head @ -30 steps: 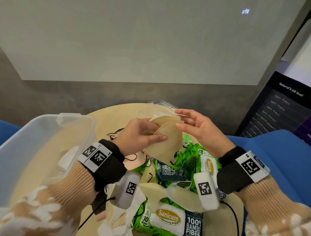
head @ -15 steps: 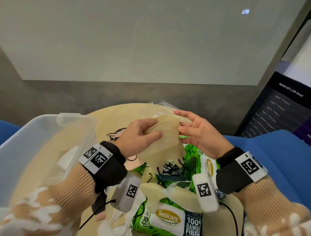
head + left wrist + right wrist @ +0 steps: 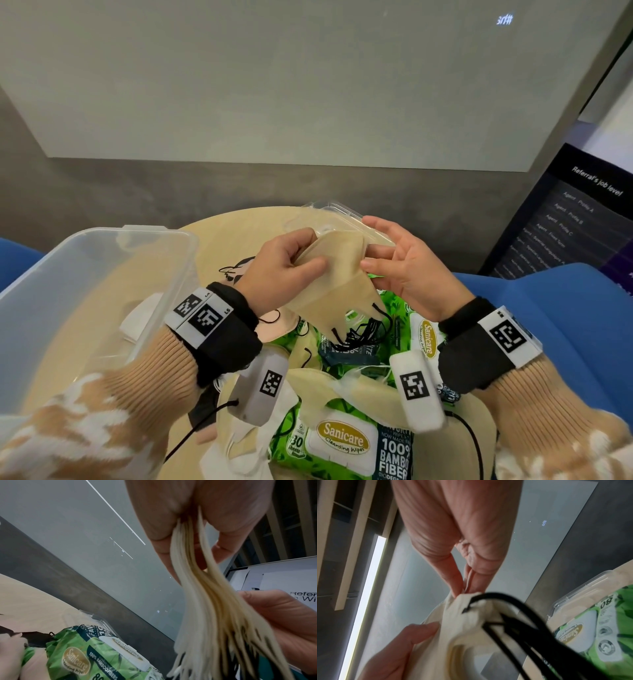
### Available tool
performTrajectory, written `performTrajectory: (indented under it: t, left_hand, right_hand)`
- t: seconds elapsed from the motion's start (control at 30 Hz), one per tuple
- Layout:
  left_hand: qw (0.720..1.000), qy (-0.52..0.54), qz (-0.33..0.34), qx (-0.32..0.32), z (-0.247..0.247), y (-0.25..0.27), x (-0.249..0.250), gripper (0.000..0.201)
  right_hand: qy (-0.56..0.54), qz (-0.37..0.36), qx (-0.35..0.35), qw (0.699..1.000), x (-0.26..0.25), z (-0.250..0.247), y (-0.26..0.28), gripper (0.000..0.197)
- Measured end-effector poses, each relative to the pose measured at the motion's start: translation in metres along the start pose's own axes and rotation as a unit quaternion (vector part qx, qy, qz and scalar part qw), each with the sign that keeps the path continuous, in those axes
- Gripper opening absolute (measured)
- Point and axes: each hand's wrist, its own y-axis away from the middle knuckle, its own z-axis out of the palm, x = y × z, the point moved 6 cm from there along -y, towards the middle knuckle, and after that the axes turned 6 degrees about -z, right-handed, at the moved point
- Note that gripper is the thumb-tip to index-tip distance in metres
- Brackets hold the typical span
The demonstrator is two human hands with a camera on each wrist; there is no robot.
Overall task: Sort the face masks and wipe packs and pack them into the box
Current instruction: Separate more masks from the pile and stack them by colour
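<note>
Since a second ago, the right hand point(image 3: 407, 270) has let go of the stack's top corner and spread its fingers, which now only touch the right edge of the beige mask stack point(image 3: 337, 277); the stack hangs lower, its black ear loops point(image 3: 363, 334) dangling over the pile. The left hand point(image 3: 284, 270) pinches the stack's upper left part between thumb and curled fingers, as the left wrist view confirms with many thin layers fanning below the grip.

Under both hands, near the round wooden table's point(image 3: 219, 240) front edge, lies a jumble: green Sanicare wipe packs point(image 3: 346, 442), loose beige masks point(image 3: 318, 387), a pink mask point(image 3: 277, 323) with black loops, and white masks point(image 3: 236, 459) at the front. At the table's far edge a clear lid point(image 3: 339, 214) lies flat behind the held stack. The clear plastic box point(image 3: 164, 274) sits at the left edge; something white point(image 3: 140, 320) shows through its wall, though whether it lies inside cannot be told.
</note>
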Motion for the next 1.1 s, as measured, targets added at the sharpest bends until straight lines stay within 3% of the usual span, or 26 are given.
performTrajectory:
  t: [0.17, 0.3, 0.43, 0.5, 0.6, 0.67, 0.73, 0.83, 0.93, 1.03, 1.1]
  left_hand:
    - [1.0, -0.006, -0.014, 0.001, -0.002, 0.0, 0.0, 0.02]
    - [0.999, 0.022, -0.02, 0.024, -0.002, 0.001, -0.006, 0.029]
    - [0.996, 0.072, -0.032, -0.032, 0.006, 0.01, -0.01, 0.042]
    - [0.997, 0.038, -0.021, -0.071, 0.009, 0.015, -0.01, 0.033]
    - [0.984, -0.017, -0.072, -0.159, 0.015, 0.021, -0.02, 0.021]
    - [0.984, -0.046, -0.107, -0.134, 0.005, 0.022, -0.03, 0.024]
    - [0.988, -0.044, -0.136, -0.062, -0.011, 0.022, -0.038, 0.022]
    - [0.986, 0.025, -0.164, 0.021, -0.029, 0.024, -0.044, 0.022]
    - [0.982, 0.043, -0.177, 0.044, -0.035, 0.026, -0.045, 0.021]
    - [0.983, 0.044, -0.175, 0.038, -0.035, 0.028, -0.043, 0.019]
    - [0.984, 0.041, -0.17, 0.04, -0.036, 0.028, -0.042, 0.019]
  right_hand:
    - [0.018, -0.011, -0.009, 1.0, -0.001, 0.004, 0.002, 0.061]
    - [0.109, -0.044, -0.051, 0.992, 0.007, 0.019, 0.008, 0.092]
    - [0.181, -0.056, -0.095, 0.977, 0.019, 0.028, 0.011, 0.103]
    - [0.163, -0.052, -0.116, 0.978, 0.023, 0.03, 0.013, 0.106]
    - [0.155, -0.024, -0.125, 0.98, 0.036, 0.029, 0.016, 0.11]
    - [0.207, 0.021, -0.112, 0.972, 0.054, 0.022, 0.019, 0.108]
    - [0.293, 0.088, -0.122, 0.944, 0.077, 0.012, 0.026, 0.088]
    - [0.403, 0.184, -0.22, 0.869, 0.123, 0.006, 0.047, 0.061]
    - [0.471, 0.23, -0.294, 0.799, 0.163, 0.01, 0.067, 0.076]
    - [0.495, 0.23, -0.324, 0.773, 0.183, 0.018, 0.071, 0.085]
    - [0.492, 0.224, -0.305, 0.784, 0.183, 0.017, 0.064, 0.066]
